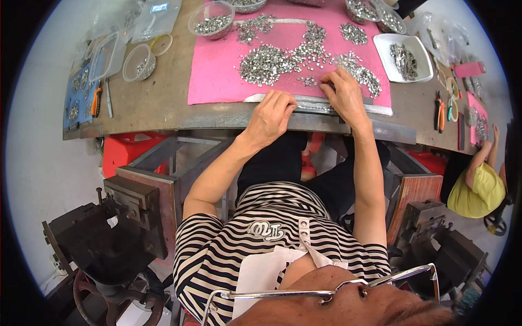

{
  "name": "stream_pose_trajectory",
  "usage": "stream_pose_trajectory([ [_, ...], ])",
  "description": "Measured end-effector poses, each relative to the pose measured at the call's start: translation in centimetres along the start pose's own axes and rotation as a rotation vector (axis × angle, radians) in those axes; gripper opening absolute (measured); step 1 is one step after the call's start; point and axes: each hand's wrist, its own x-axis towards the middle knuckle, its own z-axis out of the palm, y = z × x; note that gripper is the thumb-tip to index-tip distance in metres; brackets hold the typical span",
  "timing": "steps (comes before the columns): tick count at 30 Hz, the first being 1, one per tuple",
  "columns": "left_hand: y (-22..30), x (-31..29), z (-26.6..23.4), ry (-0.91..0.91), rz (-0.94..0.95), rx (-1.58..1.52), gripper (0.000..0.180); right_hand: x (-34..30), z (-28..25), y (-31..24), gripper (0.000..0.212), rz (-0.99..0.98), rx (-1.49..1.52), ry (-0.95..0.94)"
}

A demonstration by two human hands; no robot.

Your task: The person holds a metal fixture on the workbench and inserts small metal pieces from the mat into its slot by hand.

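Observation:
At the front edge of the pink mat [217, 81], my left hand [270, 117] is closed, thumb against bent fingers, over a narrow silvery strip [315, 104] along the table edge. Whatever its fingertips hold is too small to make out. My right hand [346, 96] is a little farther in, its fingers curled and its fingertips beside a small scatter of metal pieces [307, 81]. Any piece between those fingertips is hidden. Beyond both hands lies a large pile of small shiny metal pieces [266, 65], with another pile [361, 73] right of it.
A white tray [385, 54] of metal pieces stands right of the mat; a clear round tub [196, 24] stands at its far left. Orange-handled pliers [439, 111] lie at right, another orange-handled tool [97, 100] at left. A person in yellow [478, 190] sits at far right.

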Motion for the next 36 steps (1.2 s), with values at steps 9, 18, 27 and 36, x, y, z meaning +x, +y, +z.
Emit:
stream_pose_trajectory([
  [9,0.9,0.3,-0.4,-0.060,-0.029,0.099,0.017,-0.6,0.5,-0.2,0.010,-0.040,-0.074,0.064],
  [18,-0.6,-1.3,0.5,0.086,0.089,0.079,0.023,-3.8,0.8,-5.5,0.011,-0.016,0.302,0.051],
  [27,-0.7,-1.3,0.9,0.109,0.029,-0.001,0.024,-4.0,1.8,-5.6,0.011,-0.064,0.202,0.104],
  [36,-1.0,-1.5,1.1,0.127,0.034,-0.008,0.020,-4.7,2.1,-5.5,0.017,-0.225,0.022,0.154],
])
